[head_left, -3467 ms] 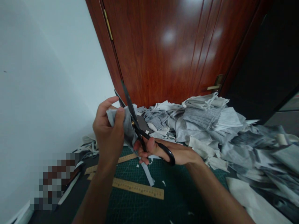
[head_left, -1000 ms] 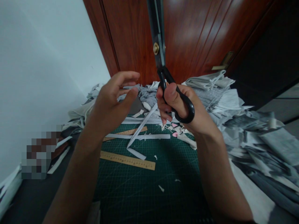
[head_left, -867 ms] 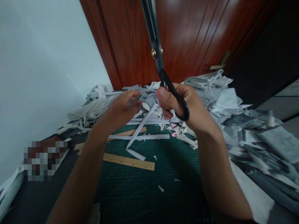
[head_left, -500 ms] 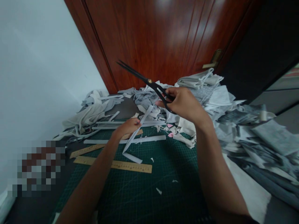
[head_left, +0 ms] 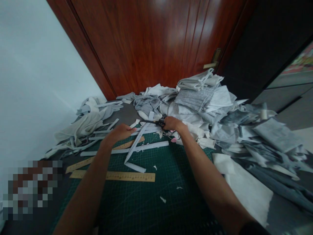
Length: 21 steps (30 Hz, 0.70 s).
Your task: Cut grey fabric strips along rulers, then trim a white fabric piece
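Observation:
My right hand (head_left: 172, 124) is closed round the handles of black scissors (head_left: 153, 122). Their blades point left, low over the upper part of a folded pale grey fabric strip (head_left: 134, 143); whether they touch it I cannot tell. My left hand (head_left: 123, 132) is just left of this strip, fingertips pressed together; what they pinch, if anything, is too small to make out. Another pale strip (head_left: 156, 144) lies crosswise on the green cutting mat (head_left: 137, 202), passing under the folded one. Wooden rulers, among them a long one (head_left: 132, 176), lie nearer to me.
Heaped grey and white cloth (head_left: 195, 98) stands at the back and right, against a wooden door (head_left: 146, 49). More scraps (head_left: 80, 125) lie along the left wall. A white fabric piece (head_left: 246, 192) is at the right. Small cuttings (head_left: 163, 199) dot the mat.
My right hand has lowered the scissors from above the heap down to the strips. My left hand has moved left, off the folded strip. The view has shifted slightly.

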Tool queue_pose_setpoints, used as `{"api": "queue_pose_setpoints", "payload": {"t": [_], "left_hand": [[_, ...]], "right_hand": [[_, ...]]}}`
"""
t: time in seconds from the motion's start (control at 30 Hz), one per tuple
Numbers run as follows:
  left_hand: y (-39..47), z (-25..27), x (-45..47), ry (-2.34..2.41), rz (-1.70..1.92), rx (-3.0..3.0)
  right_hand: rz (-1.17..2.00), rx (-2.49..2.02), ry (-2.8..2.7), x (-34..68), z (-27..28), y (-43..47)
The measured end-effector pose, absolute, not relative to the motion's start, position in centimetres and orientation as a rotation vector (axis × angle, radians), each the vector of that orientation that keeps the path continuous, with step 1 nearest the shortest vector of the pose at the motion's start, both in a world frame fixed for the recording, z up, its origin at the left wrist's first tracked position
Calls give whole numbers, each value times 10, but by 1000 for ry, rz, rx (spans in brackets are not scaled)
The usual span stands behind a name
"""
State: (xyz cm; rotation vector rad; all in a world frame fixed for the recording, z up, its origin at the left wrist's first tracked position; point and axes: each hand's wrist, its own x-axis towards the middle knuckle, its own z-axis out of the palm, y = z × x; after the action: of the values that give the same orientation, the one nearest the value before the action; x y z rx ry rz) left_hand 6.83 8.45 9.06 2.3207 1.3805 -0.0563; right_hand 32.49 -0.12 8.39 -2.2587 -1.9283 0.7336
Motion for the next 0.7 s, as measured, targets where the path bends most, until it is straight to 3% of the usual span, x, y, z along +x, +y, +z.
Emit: {"api": "queue_pose_setpoints", "payload": {"t": [0.17, 0.4, 0.7], "left_hand": [[82, 78, 80, 1276, 37, 2304], [78, 31, 106, 1316, 439, 2290], [98, 16, 90, 1254, 890, 1937]], "right_hand": [[994, -2222, -1886, 329, 58, 7], [1062, -2093, -1744, 342, 40, 10], [1204, -1536, -1529, 356, 38, 0]]}}
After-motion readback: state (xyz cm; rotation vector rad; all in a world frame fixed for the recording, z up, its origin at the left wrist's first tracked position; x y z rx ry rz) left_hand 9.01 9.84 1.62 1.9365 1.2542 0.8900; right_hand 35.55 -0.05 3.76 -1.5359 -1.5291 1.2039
